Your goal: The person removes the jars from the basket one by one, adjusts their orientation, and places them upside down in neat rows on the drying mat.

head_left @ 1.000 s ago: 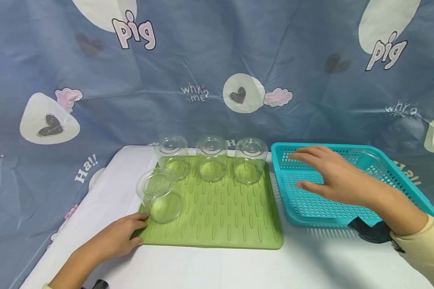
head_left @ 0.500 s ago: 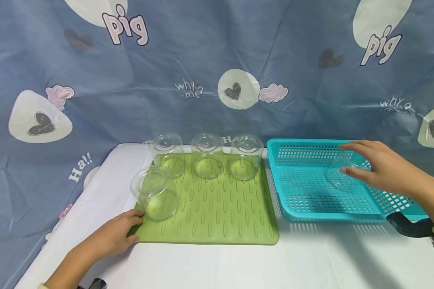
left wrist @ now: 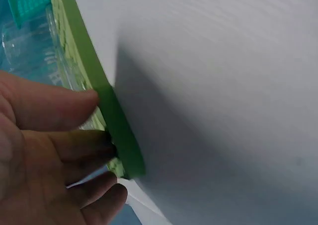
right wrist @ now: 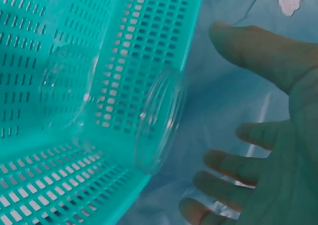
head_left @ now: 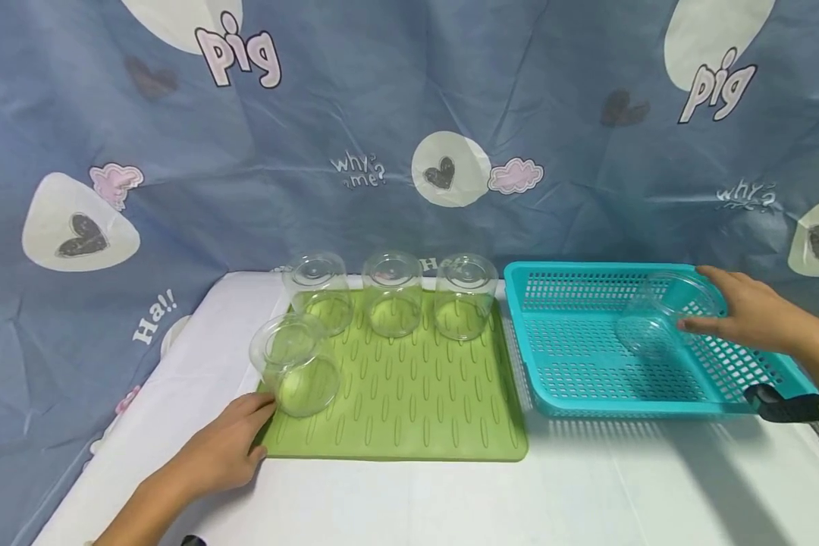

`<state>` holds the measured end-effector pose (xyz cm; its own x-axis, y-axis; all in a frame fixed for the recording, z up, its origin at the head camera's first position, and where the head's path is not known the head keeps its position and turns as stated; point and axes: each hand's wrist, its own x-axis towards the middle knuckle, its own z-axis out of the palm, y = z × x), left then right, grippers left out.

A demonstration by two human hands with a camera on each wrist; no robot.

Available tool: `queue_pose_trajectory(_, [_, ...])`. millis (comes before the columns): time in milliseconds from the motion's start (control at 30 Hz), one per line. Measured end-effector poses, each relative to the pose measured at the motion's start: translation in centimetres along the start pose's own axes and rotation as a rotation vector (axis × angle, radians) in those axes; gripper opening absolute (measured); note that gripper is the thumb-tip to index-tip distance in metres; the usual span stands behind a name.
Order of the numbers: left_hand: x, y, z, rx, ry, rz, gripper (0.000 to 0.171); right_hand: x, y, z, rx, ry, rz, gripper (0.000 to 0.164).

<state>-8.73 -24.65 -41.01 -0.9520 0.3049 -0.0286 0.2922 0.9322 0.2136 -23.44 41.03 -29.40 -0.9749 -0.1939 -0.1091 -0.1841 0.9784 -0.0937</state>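
Note:
My left hand (head_left: 225,444) rests at the left front corner of a green ribbed mat (head_left: 409,409), fingers touching its edge. Just beyond the fingers, a clear cup (head_left: 307,383) stands on the mat, its wide rim up. Over the right end of a turquoise basket (head_left: 573,379), my right hand (head_left: 757,315) is held with fingers spread. Beside it in the basket is another clear cup (head_left: 655,318), tilted, its rim toward the hand. In the right wrist view a gap shows between the fingers and that cup's rim (right wrist: 161,120).
Along the mat's back edge stand three clear cups, left (head_left: 322,296), middle (head_left: 392,296) and right (head_left: 465,299), bases up. A white cloth (head_left: 409,500) covers the table. Behind everything hangs a blue printed curtain (head_left: 382,91).
My right hand has moved rightward across the basket, from its left half to beside the tilted cup. My left hand has stayed at the mat corner. The view has shifted slightly.

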Motion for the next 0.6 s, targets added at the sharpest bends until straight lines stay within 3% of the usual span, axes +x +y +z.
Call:
queue_pose_trajectory(200, [0.2, 0.2, -0.3, -0.009, -0.021, -0.010, 0.060, 0.9, 0.9, 0.3, 0.063, -0.073, 0.028, 0.119])
queue_pose_trajectory(600, [0.5, 0.0, 0.2, -0.081, -0.080, -0.061, 0.075, 1.7, 1.9, 1.6, 0.169, -0.178, 0.052, 0.125])
